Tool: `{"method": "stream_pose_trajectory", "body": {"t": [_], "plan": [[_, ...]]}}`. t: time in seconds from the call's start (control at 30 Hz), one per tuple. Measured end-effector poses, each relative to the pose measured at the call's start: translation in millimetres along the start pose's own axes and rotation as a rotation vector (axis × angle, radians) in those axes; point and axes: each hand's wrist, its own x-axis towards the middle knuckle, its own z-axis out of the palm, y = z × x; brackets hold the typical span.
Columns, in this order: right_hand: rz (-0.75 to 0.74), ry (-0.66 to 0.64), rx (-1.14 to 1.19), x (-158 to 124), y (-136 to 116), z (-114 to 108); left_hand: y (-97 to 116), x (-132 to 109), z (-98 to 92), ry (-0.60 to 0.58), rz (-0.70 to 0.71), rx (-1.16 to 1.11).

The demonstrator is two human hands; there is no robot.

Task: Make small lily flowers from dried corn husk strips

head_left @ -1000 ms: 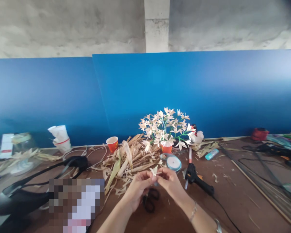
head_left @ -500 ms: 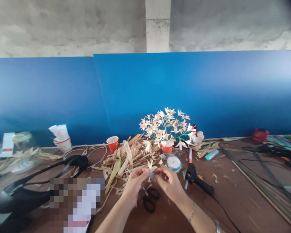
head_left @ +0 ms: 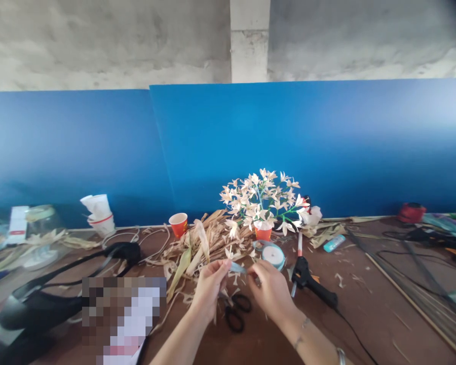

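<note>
Working just beyond the scissors (head_left: 235,308), we have our left hand (head_left: 208,286) pinched on a small pale flower (head_left: 229,253) and our right hand's (head_left: 270,290) grip on a pale-blue strip (head_left: 237,268) between them, seemingly not yet wound, while well beyond the scissors a bouquet (head_left: 262,197) stands full of blooms.

Blue partition (head_left: 289,142) below concrete wall (head_left: 137,40)

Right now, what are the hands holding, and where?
A pale blue strip: the left hand pinches one visible end, the right hand the other. The left hand also seems to hold a small white flower by its base.
</note>
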Motion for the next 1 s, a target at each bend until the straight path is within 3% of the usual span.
{"method": "stream_pose_trajectory", "body": {"t": [0.3, 0.47, 0.6, 1.0], "plan": [[-0.089, 0.040, -0.144, 3, -1, -3, -2, 3, -3.7, 0.002, -0.020, -0.024], [-0.060, 0.006, 0.200, 3, -7, -10, 0, 3, -3.0, -0.053, -0.043, -0.016], [0.058, 0.011, 0.445, 2, -10, -8, -1, 2, 0.2, -0.156, -0.045, -0.022], [0.290, -0.052, 0.561, 3, -8, 4, 0, -4, 7.0, -0.192, 0.056, 0.114]]}}
